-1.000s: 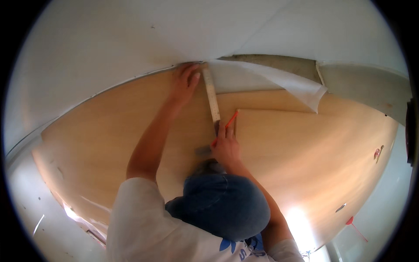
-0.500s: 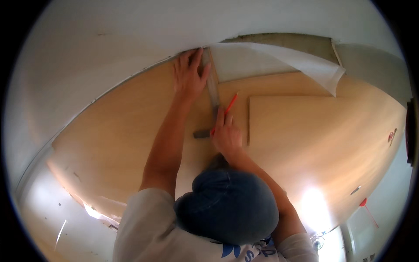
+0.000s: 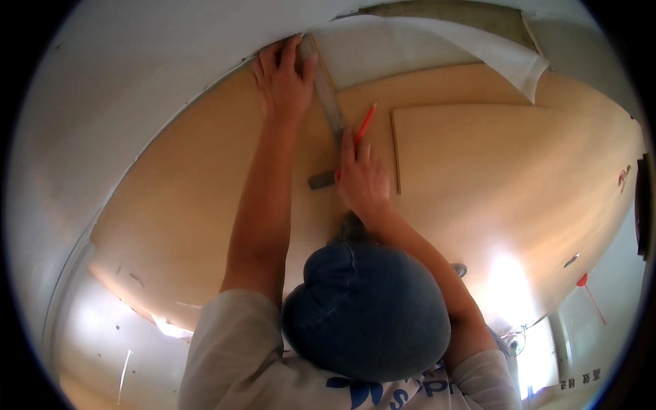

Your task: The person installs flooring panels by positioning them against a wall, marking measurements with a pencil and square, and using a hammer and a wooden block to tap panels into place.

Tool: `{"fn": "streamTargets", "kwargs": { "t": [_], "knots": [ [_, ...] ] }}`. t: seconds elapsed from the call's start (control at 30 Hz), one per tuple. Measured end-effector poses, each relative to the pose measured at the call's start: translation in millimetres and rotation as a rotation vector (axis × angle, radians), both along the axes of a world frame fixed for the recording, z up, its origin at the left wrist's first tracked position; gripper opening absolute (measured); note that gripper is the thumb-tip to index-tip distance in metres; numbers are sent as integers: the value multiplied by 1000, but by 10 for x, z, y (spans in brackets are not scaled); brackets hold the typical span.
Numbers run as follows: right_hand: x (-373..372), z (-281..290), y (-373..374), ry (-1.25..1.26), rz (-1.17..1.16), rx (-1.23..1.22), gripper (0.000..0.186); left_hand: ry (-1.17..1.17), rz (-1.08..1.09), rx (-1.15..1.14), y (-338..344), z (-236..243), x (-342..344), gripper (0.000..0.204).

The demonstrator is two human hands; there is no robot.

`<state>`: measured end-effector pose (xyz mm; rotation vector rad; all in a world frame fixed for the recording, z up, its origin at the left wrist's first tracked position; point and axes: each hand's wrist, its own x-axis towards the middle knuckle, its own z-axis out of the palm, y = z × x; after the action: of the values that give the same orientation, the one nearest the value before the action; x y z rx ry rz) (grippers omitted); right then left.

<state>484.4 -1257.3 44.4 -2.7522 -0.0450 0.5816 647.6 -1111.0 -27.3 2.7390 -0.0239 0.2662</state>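
My left hand [image 3: 281,85] lies with fingers extended on a light wooden board [image 3: 178,178], at the far end of a grey metal straightedge [image 3: 325,89]. Its thumb is beside or on the straightedge. My right hand [image 3: 365,176] is closed round a red pencil [image 3: 367,121], whose bare tip points away from me. That hand also rests at the near end of the straightedge. A short dark grey bar [image 3: 321,180] sticks out left from under it, perhaps the other leg of a square; the joint is hidden by my hand.
A second wooden sheet [image 3: 471,137] with a straight left edge lies on the right. White sheeting [image 3: 471,44] curls up at the far side. My denim-covered knee [image 3: 365,311] rises close in front. A pale wall [image 3: 137,89] borders the board on the left.
The whole view has shifted, so the board and both hands appear higher in the picture. Both hands keep about the same places on the straightedge, and the pencil stays in my right hand.
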Motion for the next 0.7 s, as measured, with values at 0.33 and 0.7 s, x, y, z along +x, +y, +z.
{"fn": "streamTargets", "kwargs": {
  "t": [0.33,0.7],
  "knots": [
    [-3,-31,4,9,4,29,61,16,21,6,23,-38,4,44],
    [26,-49,-17,-58,41,-7,62,56,67,-13,-14,-60,27,41]
  ]
}}
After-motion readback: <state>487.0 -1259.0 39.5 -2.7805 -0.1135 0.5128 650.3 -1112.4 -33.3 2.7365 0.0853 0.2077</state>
